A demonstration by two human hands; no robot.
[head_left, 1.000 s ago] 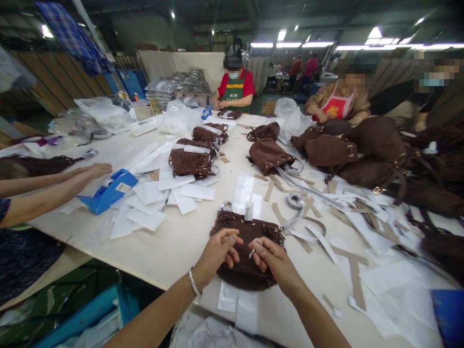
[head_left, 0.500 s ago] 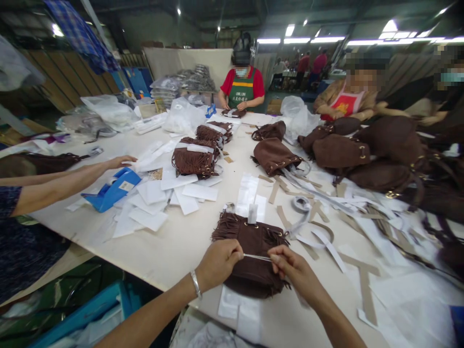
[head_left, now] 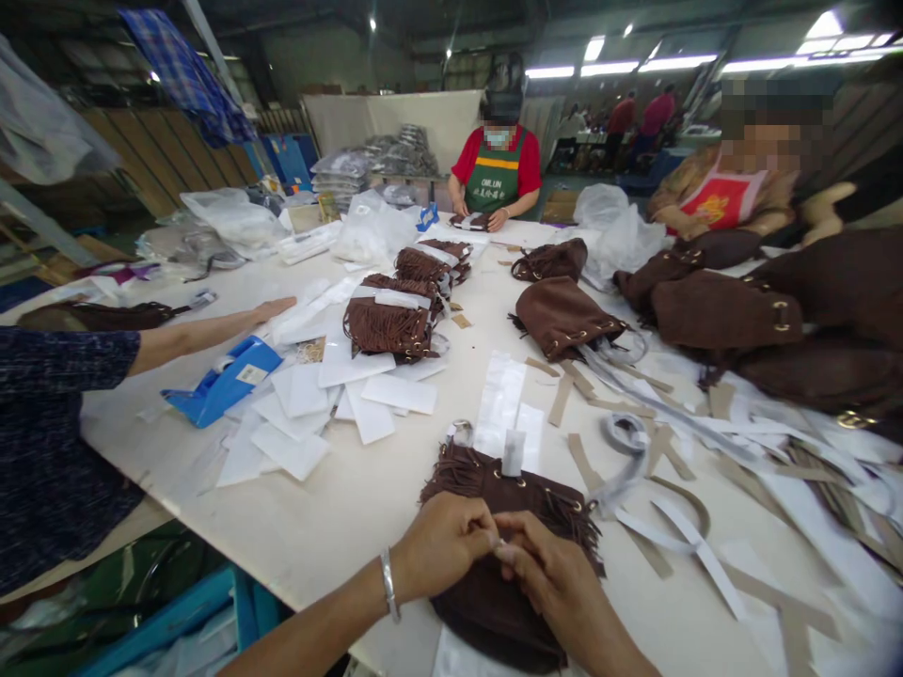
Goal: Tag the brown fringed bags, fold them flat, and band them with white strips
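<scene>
A dark brown fringed bag [head_left: 486, 616] with gold eyelets lies on the table in front of me. Above it my left hand [head_left: 446, 545] and my right hand [head_left: 554, 574] meet, fingertips pinched together. Between them shows a small piece of thin white cord [head_left: 501, 544]; the rest of it is hidden by the fingers. A silver bracelet [head_left: 388, 585] circles my left wrist. Near the bag's top edge stands a small pale wrapped strip [head_left: 513, 453]. White sheets [head_left: 499, 400] lie just behind the bag.
Wrapped fringed bags [head_left: 390, 324], a blue tape dispenser [head_left: 224, 381] and loose white cards [head_left: 289, 447] lie to the left. Brown bags [head_left: 726, 310] are heaped at the right, near paper strips [head_left: 705, 555]. A co-worker's arm [head_left: 204, 337] reaches in from the left; other people work across the table.
The white cord was stretched between my separated hands; now my hands have come together over the bag. The view has shifted slightly. The co-worker's arm at left reaches further in.
</scene>
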